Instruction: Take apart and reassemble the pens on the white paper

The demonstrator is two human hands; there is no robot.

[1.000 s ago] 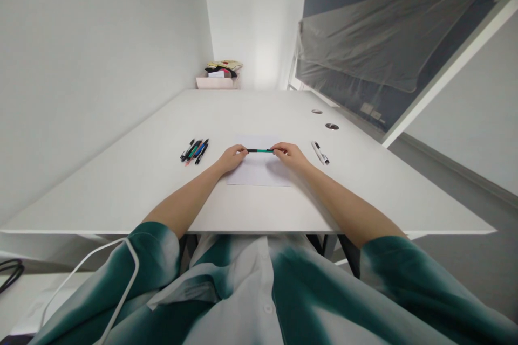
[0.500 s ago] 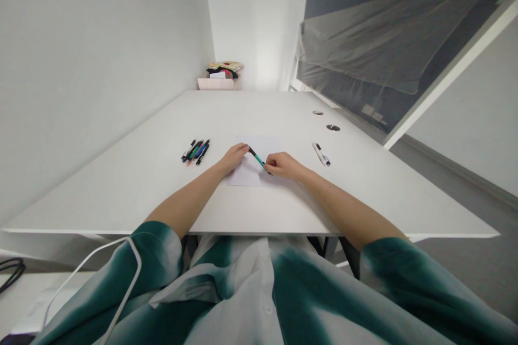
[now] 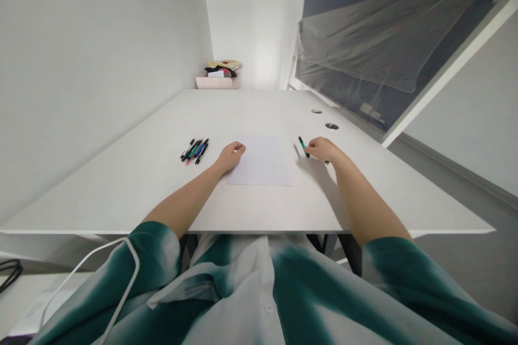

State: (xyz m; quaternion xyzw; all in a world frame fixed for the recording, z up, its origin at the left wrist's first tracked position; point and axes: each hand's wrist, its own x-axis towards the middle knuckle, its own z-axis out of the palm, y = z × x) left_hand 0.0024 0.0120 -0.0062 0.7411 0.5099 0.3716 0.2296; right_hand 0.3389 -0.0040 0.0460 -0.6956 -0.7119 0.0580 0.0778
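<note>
A green and black pen (image 3: 301,143) is pinched in my right hand (image 3: 322,150), held just above the table right of the paper. Beneath that hand, the end of another pen (image 3: 327,162) shows; the rest of it is hidden. My left hand (image 3: 230,156) rests at the left edge of the white sheet of paper (image 3: 262,161), its fingers curled together, with no object visible in them. To the left of it lies a group of several pens (image 3: 195,151) in black, green, red and blue.
The white table (image 3: 121,188) has two round metal inserts (image 3: 332,126) at its right side. A pink box (image 3: 214,82) with cloths stands beyond the far edge. A dark panel (image 3: 364,43) under plastic film leans over the right. A white cable (image 3: 131,259) crosses my left sleeve.
My right hand has moved right with the green and black pen, off the paper to beside it. My left hand has let go of the pen's other end and stays near the same place.
</note>
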